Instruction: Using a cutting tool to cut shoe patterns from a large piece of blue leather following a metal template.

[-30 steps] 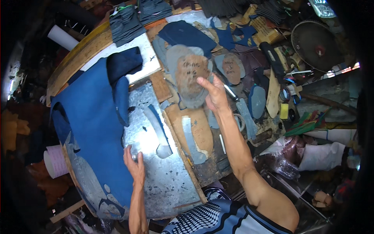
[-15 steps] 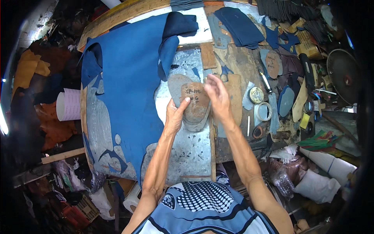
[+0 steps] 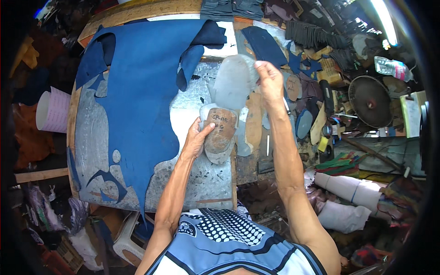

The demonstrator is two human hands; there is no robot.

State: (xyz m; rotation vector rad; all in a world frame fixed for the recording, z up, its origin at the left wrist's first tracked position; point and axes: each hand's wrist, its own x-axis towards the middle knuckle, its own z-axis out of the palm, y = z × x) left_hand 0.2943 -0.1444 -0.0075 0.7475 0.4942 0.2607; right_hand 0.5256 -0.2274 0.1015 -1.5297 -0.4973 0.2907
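Note:
My left hand [image 3: 196, 140] grips a stack of rounded pattern pieces, its thumb pressed on the brown, hand-marked pattern [image 3: 222, 137] on top. Grey edges of other pieces show around and below that pattern. Farther off and slightly right, a grey rounded pattern piece [image 3: 233, 85], somewhat blurred, is pinched at its right edge by the thumb and fingers of my right hand [image 3: 270, 85]. To the left of both hands, a large blue leather hide [image 3: 137, 87] with cut-out gaps spreads over the worktable, its far right corner folded back.
A grey metal sheet [image 3: 195, 183] covers the table under my hands. Dark blue cut pieces [image 3: 265, 46] lie stacked at the far right. A round fan [image 3: 370, 101] stands on the right. A rolled pink-white sheet [image 3: 54, 110] stands beyond the table's left edge. A white stick [image 3: 268, 145] lies near my right forearm.
My right hand has taken a grey pattern piece and moved it up and away from the stack. The left hand still holds the brown pattern. The whole view has shifted, showing more on the right.

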